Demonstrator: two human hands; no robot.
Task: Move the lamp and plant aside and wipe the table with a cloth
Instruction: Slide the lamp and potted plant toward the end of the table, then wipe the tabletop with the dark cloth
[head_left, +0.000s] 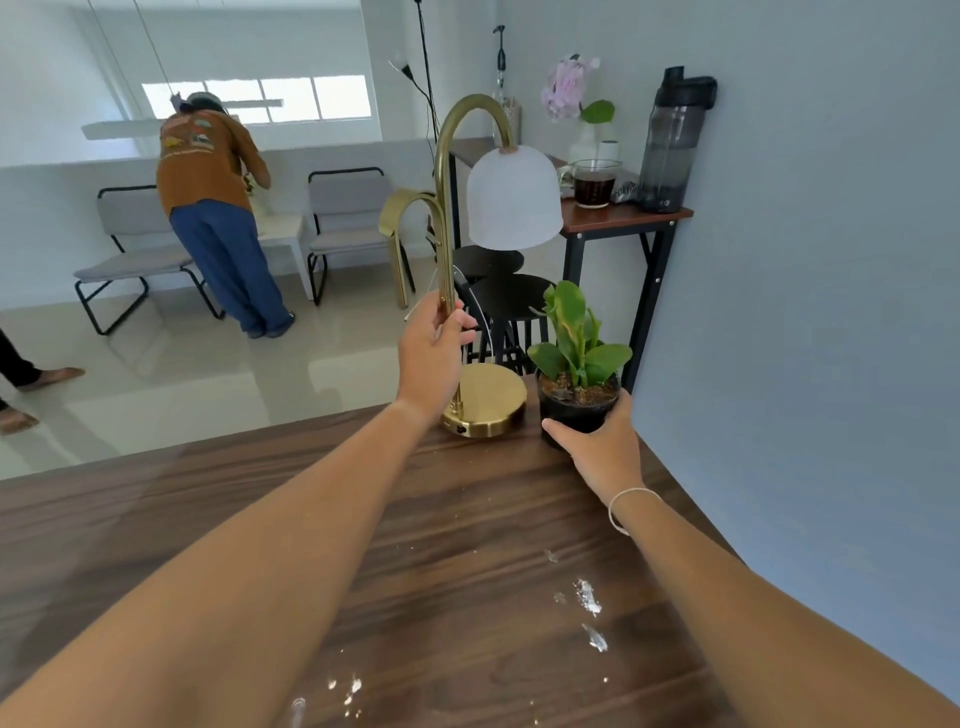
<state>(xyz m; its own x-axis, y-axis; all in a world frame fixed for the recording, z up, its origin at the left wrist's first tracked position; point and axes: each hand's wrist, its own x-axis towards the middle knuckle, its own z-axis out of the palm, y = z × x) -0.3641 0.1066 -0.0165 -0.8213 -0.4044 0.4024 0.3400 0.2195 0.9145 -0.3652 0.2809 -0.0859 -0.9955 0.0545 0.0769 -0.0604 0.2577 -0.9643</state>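
A brass lamp with a curved neck and a white bell shade stands at the far right corner of the dark wooden table. My left hand is wrapped around its stem, low down. Right beside the lamp's base sits a small green plant in a black pot. My right hand grips the pot from the near side. White crumbs and smears lie on the table nearer to me. No cloth is in view.
A blue-grey wall runs along the table's right edge. Beyond the corner stand black stools and a narrow side table with a bottle, a cup and a vase. A person bends over near grey chairs at the far left.
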